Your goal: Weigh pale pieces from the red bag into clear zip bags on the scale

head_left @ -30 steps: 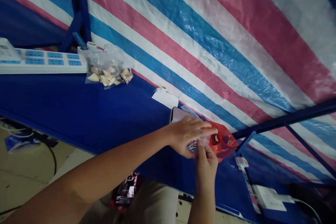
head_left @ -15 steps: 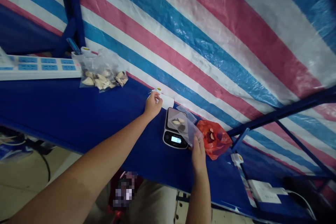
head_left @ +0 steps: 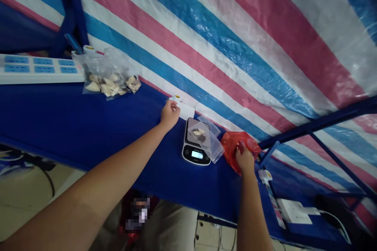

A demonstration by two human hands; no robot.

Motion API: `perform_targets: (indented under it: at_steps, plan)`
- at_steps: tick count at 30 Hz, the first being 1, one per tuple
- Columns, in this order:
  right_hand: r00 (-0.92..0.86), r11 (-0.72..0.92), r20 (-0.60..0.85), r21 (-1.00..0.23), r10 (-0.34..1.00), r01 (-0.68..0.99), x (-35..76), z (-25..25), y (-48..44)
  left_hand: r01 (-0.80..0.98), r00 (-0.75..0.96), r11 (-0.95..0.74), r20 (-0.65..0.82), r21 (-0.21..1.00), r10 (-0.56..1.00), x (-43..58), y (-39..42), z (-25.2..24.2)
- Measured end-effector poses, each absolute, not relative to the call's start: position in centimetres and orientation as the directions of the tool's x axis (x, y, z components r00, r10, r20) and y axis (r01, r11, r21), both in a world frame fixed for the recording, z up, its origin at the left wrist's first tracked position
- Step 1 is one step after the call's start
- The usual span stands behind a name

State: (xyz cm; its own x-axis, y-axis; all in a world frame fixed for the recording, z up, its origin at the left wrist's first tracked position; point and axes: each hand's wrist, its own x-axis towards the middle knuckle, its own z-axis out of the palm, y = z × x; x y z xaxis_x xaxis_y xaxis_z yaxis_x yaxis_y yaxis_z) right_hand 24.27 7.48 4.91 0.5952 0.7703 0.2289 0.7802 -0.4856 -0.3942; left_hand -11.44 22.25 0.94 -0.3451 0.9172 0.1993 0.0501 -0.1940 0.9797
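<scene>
Head view: the right hand is dipped into a red bag over on the right, fingertips hidden, so I can't tell if they're gripping anything. Left hand's kinda curled beside a white card, can't tell if it's pinching it. Between them, a clear bag with pale bits sits on a lit-up scale.

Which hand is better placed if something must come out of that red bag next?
Probably the right hand: its fingers are already at the red bag, while the left hand is on the far side of the scale.
</scene>
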Motion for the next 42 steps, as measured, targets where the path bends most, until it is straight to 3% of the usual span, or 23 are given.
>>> perform_targets:
  at_steps: [6, 12, 14, 16, 18, 20, 22, 24, 27, 31, 37, 42]
  plan:
    - [0.582, -0.483, 0.285, -0.349, 0.762, 0.803, 24.0, 2.7, 9.1, 0.053, -0.348, -0.195, 0.202, 0.979, 0.916, -11.4, 22.5, 0.6]
    - [0.609, -0.466, 0.419, -0.398, 0.673, 0.79, 23.9, 2.5, 8.3, 0.034, -0.34, -0.188, 0.189, 0.982, 0.921, -11.2, 22.7, 0.7]
    - [0.643, -0.428, 0.484, -0.487, 0.594, 0.761, 24.1, 2.9, 8.1, 0.023, -0.341, -0.182, 0.179, 0.983, 0.923, -11.2, 22.6, 0.9]
    - [0.705, -0.279, 0.495, -0.68, 0.508, 0.678, 24.2, 3.3, 8.1, 0.01, -0.336, -0.179, 0.172, 0.984, 0.926, -11.2, 22.5, 1.0]
    - [0.767, -0.053, 0.375, -0.882, 0.521, 0.467, 24.0, 3.5, 8.1, -0.002, -0.328, -0.179, 0.169, 0.984, 0.93, -11.2, 22.4, 1.1]
    - [0.734, 0.08, 0.198, -0.978, 0.649, 0.194, 23.9, 3.8, 7.9, -0.01, -0.318, -0.181, 0.168, 0.983, 0.933, -11.3, 22.3, 1.3]
    - [0.637, 0.082, 0.069, -0.997, 0.768, 0.01, 23.8, 4.2, 7.3, -0.016, -0.311, -0.184, 0.17, 0.983, 0.935, -11.3, 22.2, 1.4]
    - [0.541, 0.022, -0.015, -0.998, 0.841, -0.062, 23.8, 4.8, 6.4, -0.022, -0.308, -0.189, 0.173, 0.982, 0.935, -11.3, 22.1, 1.4]
    - [0.393, -0.122, -0.137, -0.99, 0.909, -0.063, 23.9, 5.4, 4.8, -0.024, -0.303, -0.196, 0.18, 0.98, 0.936, -11.3, 22.1, 1.4]
    - [0.21, -0.284, -0.264, -0.956, 0.941, 0.07, 23.5, 5.6, 3.8, -0.02, -0.298, -0.194, 0.179, 0.981, 0.938, -11.4, 22.1, 1.4]
    - [0.104, -0.246, -0.227, -0.938, 0.968, 0.245, 23.3, 5.7, 3.8, -0.008, -0.299, -0.185, 0.174, 0.983, 0.938, -11.4, 21.9, 1.7]
    - [0.151, -0.227, -0.201, -0.957, 0.968, 0.179, 21.1, 5.6, 4.6, 0.002, -0.3, -0.179, 0.172, 0.984, 0.938, -11.4, 21.9, 1.8]
